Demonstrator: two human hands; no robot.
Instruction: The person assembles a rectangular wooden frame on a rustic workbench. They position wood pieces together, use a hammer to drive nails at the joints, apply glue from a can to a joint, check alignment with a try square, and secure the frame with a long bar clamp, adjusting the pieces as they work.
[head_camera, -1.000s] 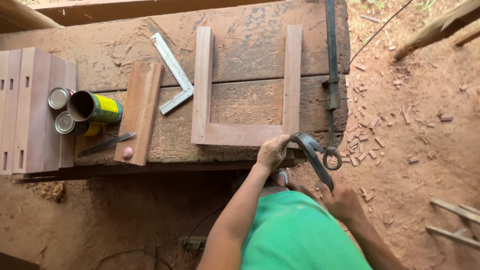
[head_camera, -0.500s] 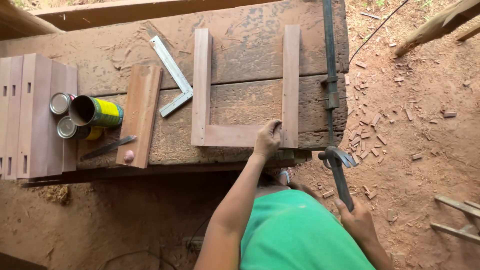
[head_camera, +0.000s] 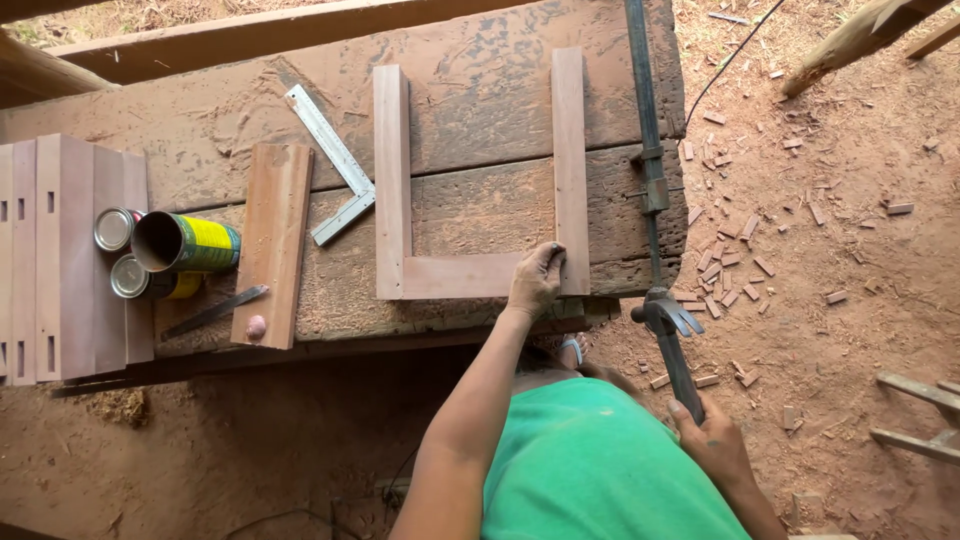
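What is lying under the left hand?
The left hand presses the wooden frame's near right corner on the workbench. The joint itself is covered.

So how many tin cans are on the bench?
3, all at the workbench's left end: one big yellow can lying on its side, one small can above-left of it, and one small can below. Others may be hidden.

Steel square (head_camera: 335, 165), loose board (head_camera: 273, 243), three tins (head_camera: 160, 255), chisel (head_camera: 215, 311), bar clamp (head_camera: 648, 150) on workbench (head_camera: 480, 110).
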